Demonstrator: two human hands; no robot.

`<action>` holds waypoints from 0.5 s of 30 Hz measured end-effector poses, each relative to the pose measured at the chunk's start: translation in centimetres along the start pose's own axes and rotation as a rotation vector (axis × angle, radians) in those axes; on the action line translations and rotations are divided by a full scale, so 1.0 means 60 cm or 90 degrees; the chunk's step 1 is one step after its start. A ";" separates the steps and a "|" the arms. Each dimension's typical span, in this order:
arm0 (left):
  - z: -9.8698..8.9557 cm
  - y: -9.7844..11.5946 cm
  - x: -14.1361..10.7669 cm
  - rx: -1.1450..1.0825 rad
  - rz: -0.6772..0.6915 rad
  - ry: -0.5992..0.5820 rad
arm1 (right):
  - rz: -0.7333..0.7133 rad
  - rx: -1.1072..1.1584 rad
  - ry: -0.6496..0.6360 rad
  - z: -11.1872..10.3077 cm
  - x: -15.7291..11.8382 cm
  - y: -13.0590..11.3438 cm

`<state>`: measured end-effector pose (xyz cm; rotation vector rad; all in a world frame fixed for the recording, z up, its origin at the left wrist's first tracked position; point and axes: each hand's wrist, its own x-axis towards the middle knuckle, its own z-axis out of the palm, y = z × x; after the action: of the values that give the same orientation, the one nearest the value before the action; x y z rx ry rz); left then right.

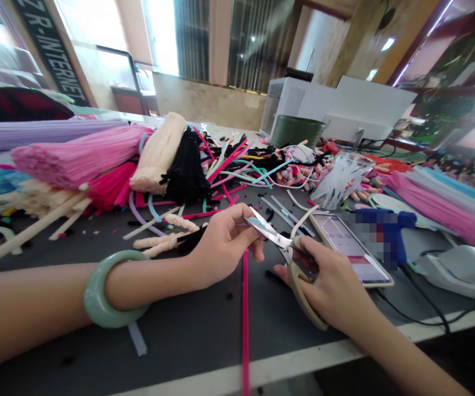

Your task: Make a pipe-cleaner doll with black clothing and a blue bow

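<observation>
My left hand (pixel 225 245) pinches a thin piece between thumb and fingers, and a pale green bangle (pixel 114 291) circles that wrist. From under the palm run a black chenille stem (pixel 192 241) and twisted cream chenille stems (pixel 167 236); I cannot tell if they are joined. My right hand (pixel 328 280) grips tan-handled scissors (pixel 272 234) with the steel blades reaching toward my left fingertips. A pale blue strip (pixel 258 223) shows at the blades. Beneath my hands lies a long pink chenille stem (pixel 246 324).
Bundles of pink (pixel 76 157), cream (pixel 159 151) and lilac (pixel 43 135) chenille stems crowd the dark table (pixel 180 335). A phone (pixel 348 250) lies beside my right hand. Further right stand a transparent cup (pixel 336 179) and a blue glue gun (pixel 386 234). Cables run near the front right edge.
</observation>
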<state>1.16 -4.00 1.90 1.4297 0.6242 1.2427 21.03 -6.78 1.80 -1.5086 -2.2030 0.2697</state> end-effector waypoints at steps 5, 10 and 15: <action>-0.001 -0.001 0.000 0.001 0.002 0.000 | 0.006 0.002 -0.002 -0.001 -0.001 0.002; 0.000 0.000 0.002 -0.001 -0.002 0.002 | 0.015 0.005 -0.015 -0.001 0.000 0.001; 0.001 0.000 0.002 0.003 -0.009 0.003 | 0.015 -0.001 -0.012 0.000 0.000 0.000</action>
<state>1.22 -3.93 1.94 1.4251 0.6392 1.2344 21.05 -6.75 1.81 -1.5396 -2.2020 0.2908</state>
